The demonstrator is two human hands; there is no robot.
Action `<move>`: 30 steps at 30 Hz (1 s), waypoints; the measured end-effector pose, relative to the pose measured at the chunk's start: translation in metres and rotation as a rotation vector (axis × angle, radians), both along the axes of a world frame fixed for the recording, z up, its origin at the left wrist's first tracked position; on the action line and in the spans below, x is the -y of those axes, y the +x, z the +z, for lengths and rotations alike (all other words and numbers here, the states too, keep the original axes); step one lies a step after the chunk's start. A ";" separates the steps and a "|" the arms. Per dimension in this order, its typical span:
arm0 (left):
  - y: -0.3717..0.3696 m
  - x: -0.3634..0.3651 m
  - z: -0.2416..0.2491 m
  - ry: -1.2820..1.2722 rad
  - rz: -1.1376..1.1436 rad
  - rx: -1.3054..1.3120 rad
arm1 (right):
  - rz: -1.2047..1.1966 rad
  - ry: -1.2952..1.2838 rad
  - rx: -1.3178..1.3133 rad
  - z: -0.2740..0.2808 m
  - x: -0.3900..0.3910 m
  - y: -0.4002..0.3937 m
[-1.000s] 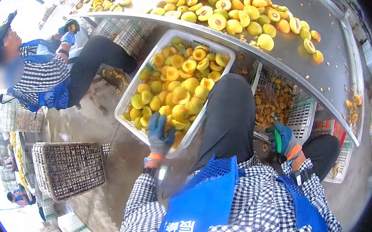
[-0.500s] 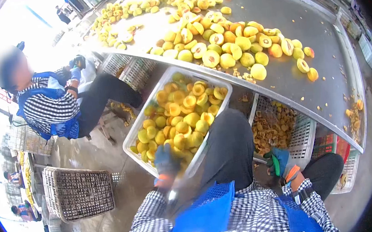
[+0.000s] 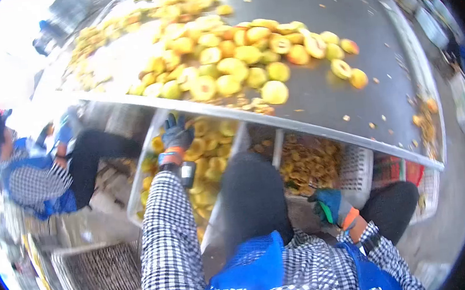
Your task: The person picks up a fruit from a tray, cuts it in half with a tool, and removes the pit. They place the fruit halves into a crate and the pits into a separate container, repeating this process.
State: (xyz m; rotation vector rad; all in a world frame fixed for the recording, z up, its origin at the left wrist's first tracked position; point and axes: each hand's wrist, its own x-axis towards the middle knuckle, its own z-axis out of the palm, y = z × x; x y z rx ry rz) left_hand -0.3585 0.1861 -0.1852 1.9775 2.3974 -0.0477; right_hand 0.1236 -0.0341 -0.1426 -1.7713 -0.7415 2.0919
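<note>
My left hand (image 3: 177, 133), in a dark glove with an orange cuff, is over the far part of a white crate (image 3: 237, 144) beside the table edge. Its fingers point forward and are apart, with nothing seen in them. Yellow halved fruits (image 3: 206, 164) fill that crate. Near my right knee, my right hand (image 3: 331, 207), in a blue-green glove, is curled around something green that I cannot make out. Just beyond it is a crate of brownish-yellow pieces (image 3: 310, 165). Halved yellow fruits (image 3: 230, 67) lie heaped on the metal table (image 3: 339, 90).
A person (image 3: 33, 169) in a checked top and blue apron sits at the left. An empty-looking basket (image 3: 97, 275) stands on the floor at lower left. A red crate (image 3: 394, 171) is under the table's right part. Small scraps (image 3: 428, 132) lie at the table's right rim.
My left hand has moved from the crate's near side to its far part by the table, and its arm is stretched forward. The view has shifted, while my right hand stays near my knee.
</note>
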 end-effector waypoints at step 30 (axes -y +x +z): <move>0.504 -0.193 0.152 -0.098 -0.809 0.267 | -0.241 0.184 -0.549 0.060 0.000 0.058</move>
